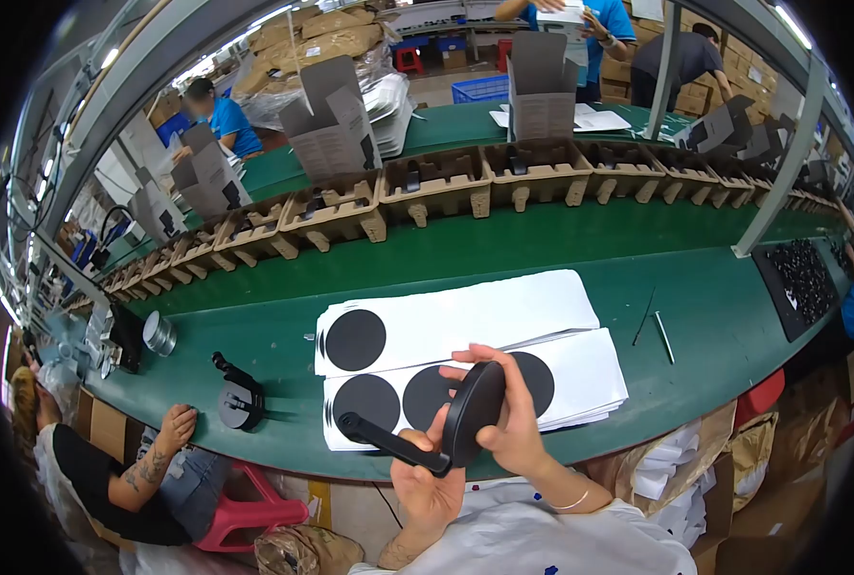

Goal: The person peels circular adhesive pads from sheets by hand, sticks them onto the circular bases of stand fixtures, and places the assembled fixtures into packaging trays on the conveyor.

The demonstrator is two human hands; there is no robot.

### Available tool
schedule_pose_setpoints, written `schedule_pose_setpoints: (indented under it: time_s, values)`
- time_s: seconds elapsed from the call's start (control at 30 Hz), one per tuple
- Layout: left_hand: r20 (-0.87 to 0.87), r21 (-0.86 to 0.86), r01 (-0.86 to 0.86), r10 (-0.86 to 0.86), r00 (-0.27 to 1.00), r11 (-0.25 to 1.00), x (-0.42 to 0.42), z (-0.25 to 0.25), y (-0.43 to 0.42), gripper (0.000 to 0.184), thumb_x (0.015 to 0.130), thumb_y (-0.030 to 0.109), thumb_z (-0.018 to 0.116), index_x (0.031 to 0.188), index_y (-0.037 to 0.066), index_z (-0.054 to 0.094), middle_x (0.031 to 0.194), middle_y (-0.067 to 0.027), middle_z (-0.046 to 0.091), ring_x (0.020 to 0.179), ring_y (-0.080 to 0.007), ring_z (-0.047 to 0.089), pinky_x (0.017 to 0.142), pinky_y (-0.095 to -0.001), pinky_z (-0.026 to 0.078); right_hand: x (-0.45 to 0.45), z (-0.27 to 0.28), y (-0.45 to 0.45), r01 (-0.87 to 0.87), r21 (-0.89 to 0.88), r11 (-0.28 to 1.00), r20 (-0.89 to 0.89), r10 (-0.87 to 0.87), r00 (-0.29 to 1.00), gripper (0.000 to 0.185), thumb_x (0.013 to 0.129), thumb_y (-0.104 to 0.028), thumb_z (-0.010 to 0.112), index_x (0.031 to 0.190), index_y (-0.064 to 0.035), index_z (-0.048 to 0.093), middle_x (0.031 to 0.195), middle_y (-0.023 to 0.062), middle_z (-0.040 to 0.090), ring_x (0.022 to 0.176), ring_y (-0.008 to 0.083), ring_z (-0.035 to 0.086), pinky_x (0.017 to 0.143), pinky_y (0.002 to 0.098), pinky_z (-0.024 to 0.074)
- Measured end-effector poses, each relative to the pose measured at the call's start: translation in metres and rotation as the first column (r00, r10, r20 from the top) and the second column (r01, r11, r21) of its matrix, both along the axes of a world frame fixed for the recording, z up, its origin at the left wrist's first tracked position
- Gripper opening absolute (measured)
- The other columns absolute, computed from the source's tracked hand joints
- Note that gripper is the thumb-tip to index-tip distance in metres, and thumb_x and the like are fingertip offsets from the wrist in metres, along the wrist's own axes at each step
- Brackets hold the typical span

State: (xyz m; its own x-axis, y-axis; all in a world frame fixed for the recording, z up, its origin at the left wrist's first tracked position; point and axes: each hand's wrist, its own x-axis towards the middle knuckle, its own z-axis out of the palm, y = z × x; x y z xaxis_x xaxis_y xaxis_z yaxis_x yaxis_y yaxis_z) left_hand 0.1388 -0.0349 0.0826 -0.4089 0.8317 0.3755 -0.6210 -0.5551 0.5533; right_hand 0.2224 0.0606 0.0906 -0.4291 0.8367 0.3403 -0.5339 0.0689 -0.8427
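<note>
My left hand grips a black stand with a round base where its arm joins the disc. The stand's straight black arm points out to the left. Around the other side of the tilted disc curl the fingers and thumb of my right hand, which wears a bracelet at the wrist. Just beyond my hands lie white sheets bearing black round pads, several of them partly covered by the stand and my hands. A similar black stand rests on the green bench to the left.
Cardboard trays with black parts line the raised belt behind the bench. A screwdriver-like rod lies to the right, near a bin of small black parts. A co-worker's hand rests at the left bench edge. A metal post rises at right.
</note>
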Motion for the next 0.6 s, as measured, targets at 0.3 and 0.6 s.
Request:
schedule_pose_setpoints:
  time_s: [0.3, 0.6]
  values:
    - [-0.091, -0.011, 0.045, -0.045, 0.995, 0.999, -0.005, -0.015, 0.002, 0.033, 0.090, 0.026, 0.061, 0.102, 0.004, 0.039, 0.132, -0.0282, 0.044, 0.124, -0.0285, 0.047, 0.105, -0.0414, 0.037, -0.015, -0.014, -0.006, 0.075, -0.162, 0.984, -0.169, -0.102, 0.980, 0.055, 0.067, -0.024, 0.081, 0.101, -0.0052, 0.042, 0.089, 0.0103, 0.062, 0.085, 0.0151, 0.062, 0.086, 0.0303, 0.0487]
    - [-0.094, -0.034, 0.087, -0.090, 0.991, 0.996, -0.017, -0.017, -0.001, 0.031, 0.090, 0.024, 0.060, 0.101, 0.004, 0.039, 0.131, -0.0288, 0.045, 0.122, -0.0310, 0.048, 0.104, -0.0431, 0.039, -0.024, -0.011, -0.011, 0.056, -0.309, 0.949, -0.252, -0.138, 0.958, 0.025, 0.087, -0.023, 0.062, 0.088, -0.0045, 0.046, 0.076, 0.0050, 0.057, 0.079, 0.0117, 0.060, 0.088, 0.0345, 0.0495]
